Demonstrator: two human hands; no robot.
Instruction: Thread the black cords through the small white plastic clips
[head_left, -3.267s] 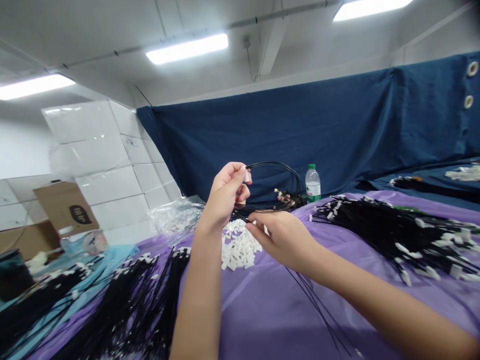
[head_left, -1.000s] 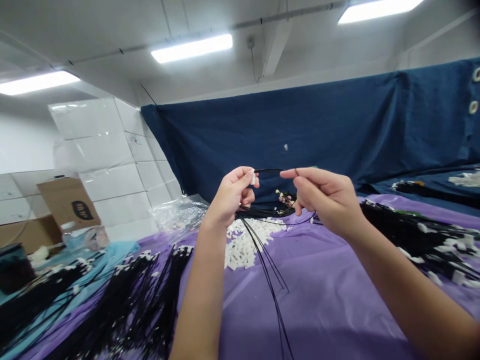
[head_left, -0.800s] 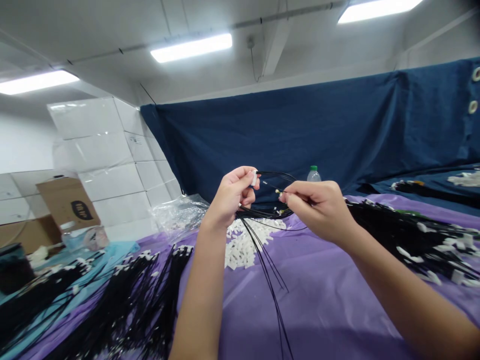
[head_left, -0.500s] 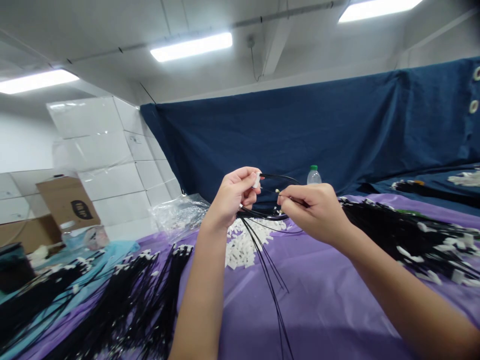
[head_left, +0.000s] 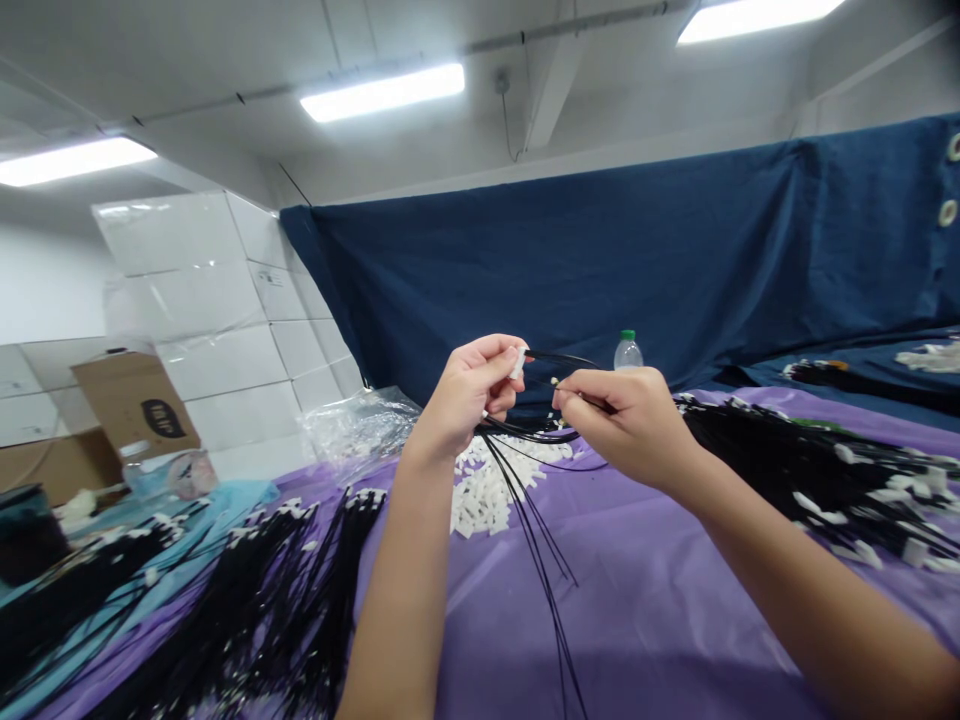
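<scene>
Between thumb and index finger, my left hand (head_left: 478, 385) pinches a small white connector housing (head_left: 518, 363). Its other fingers curl in around several black wires (head_left: 529, 515), whose ends hang down over the purple cloth. My right hand (head_left: 626, 412) is closed on one black wire, and a small brass-coloured tip (head_left: 554, 381) pokes out past its fingertips toward the housing. Tip and housing are apart. Below the hands lies a heap of loose white connector pieces (head_left: 484, 490).
Bundles of black wires with white ends (head_left: 259, 590) lie at left, and another wire pile (head_left: 795, 480) at right. A green-capped bottle (head_left: 628, 350) stands behind the right hand. Clear plastic bags (head_left: 360, 425), white boxes (head_left: 217, 345) and a blue curtain (head_left: 555, 270) are farther back.
The white housing and my left fingertips have shifted very slightly right. My right hand and its wire have hardly moved.
</scene>
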